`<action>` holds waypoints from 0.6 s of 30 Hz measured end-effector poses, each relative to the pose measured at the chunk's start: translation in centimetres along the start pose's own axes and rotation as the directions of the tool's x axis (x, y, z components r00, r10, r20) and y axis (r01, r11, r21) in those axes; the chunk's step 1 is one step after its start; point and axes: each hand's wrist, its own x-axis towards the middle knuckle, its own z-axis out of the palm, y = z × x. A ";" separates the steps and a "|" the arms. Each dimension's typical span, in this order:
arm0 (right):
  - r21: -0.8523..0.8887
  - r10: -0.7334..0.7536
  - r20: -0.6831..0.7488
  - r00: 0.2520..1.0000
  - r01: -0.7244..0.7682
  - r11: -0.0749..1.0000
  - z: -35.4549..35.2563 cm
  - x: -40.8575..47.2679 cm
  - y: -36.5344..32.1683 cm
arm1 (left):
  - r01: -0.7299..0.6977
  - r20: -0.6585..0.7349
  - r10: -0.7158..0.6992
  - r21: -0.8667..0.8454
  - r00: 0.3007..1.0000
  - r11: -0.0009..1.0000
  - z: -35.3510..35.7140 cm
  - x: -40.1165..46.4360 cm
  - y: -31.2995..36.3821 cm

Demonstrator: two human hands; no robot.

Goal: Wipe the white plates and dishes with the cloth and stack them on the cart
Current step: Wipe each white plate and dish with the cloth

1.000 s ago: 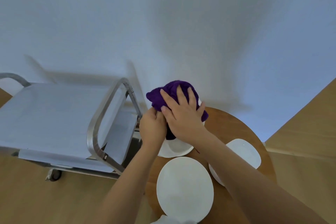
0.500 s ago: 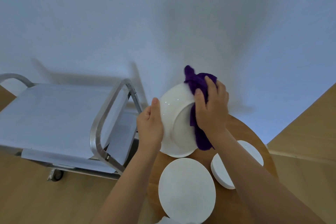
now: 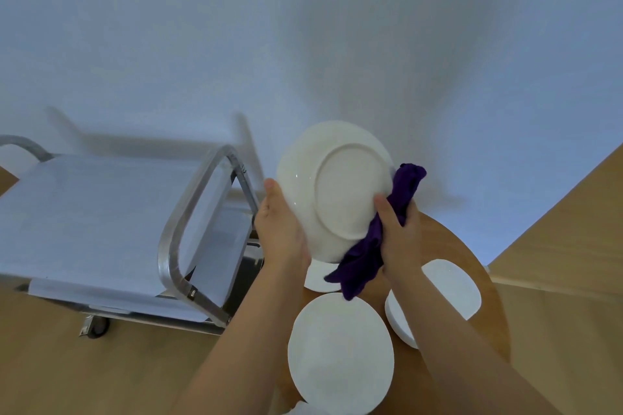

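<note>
A white plate is raised upright above the round wooden table, its underside and foot ring facing me. My left hand grips its lower left rim, thumb on the near face. My right hand holds a purple cloth against the plate's lower right rim; the cloth hangs down below the hand. On the table lie a large white plate, a white dish to the right, and part of another white plate under the raised one.
A steel cart with a white-covered top shelf stands left of the table, its castor on the wooden floor. A white wall fills the background.
The plate has been lifted off the table and tipped upright, underside toward me. My right hand with the cloth slid from the plate's top to its lower right rim.
</note>
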 end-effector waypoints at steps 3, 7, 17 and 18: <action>0.099 0.137 0.024 0.990 -0.139 0.985 -0.4 0.6 -0.3 | 0.048 0.055 -0.049 0.023 0.997 0.999 -0.3 0.2 -0.2; 0.079 0.296 0.094 0.951 -0.303 0.950 -1.9 2.2 -2.1 | 0.176 0.412 -0.177 0.042 0.894 0.984 -2.7 1.5 1.5; -0.230 0.369 0.240 0.898 -0.317 0.920 -2.2 2.8 -4.1 | 0.344 0.705 -0.342 0.148 0.621 0.927 -4.1 2.7 3.2; -0.247 0.377 0.200 0.904 -0.326 0.913 -2.0 2.5 -3.8 | 0.342 0.692 -0.329 0.126 0.642 0.931 -3.9 2.5 3.0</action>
